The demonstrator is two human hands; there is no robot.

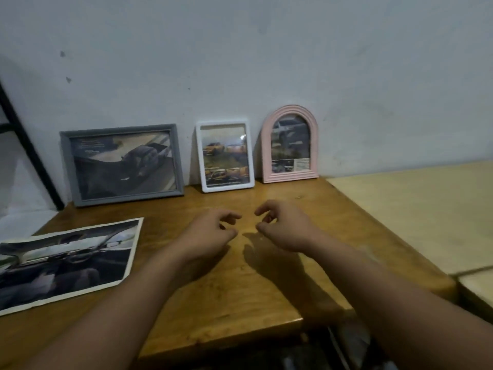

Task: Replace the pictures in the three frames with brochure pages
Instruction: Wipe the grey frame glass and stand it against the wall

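Three frames lean upright against the wall at the back of the wooden table [240, 295]. The grey landscape frame [121, 164] stands on the left, the white frame [225, 155] in the middle, the pink arched frame [290, 144] on the right. Each shows a car brochure page behind its glass. A large brochure page [64, 260] with a dark car interior lies flat at the table's left. My left hand [210, 233] and my right hand [280, 225] hover side by side over the table's middle, in front of the white frame, fingers loosely curled, holding nothing.
A paler wooden surface [416, 212] adjoins the table on the right. A dark slanted bar [29, 153] leans at the far left by the wall. The table's near edge drops to dark clutter below.
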